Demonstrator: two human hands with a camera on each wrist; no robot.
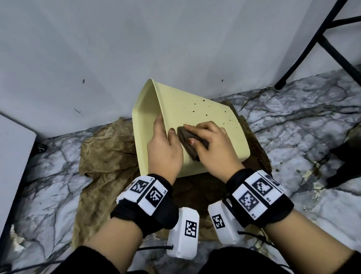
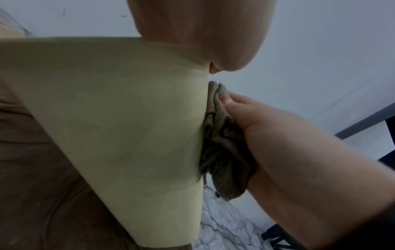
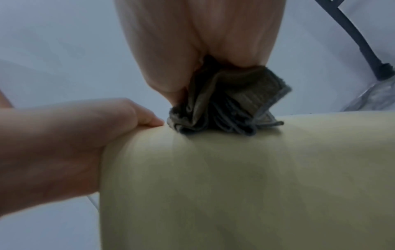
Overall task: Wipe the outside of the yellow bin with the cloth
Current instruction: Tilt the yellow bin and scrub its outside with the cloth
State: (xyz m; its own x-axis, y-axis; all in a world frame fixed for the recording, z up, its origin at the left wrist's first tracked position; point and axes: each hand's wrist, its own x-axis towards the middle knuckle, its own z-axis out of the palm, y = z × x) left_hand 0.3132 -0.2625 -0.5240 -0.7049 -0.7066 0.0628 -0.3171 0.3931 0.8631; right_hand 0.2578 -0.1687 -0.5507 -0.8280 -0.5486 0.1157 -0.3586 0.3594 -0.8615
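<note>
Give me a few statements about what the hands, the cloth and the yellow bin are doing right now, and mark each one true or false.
1. The right hand holds the dark cloth against the outside of the yellow bin. True.
2. The left hand is off the bin. False: it grips the bin's corner edge, steadying it.
3. The bin stands upright on its base. False: it lies tipped over, one broad side facing up.
4. The bin's upper face has small dark specks. True.
5. The bin rests on bare marble floor. False: a crumpled brown sheet lies under it.
</note>
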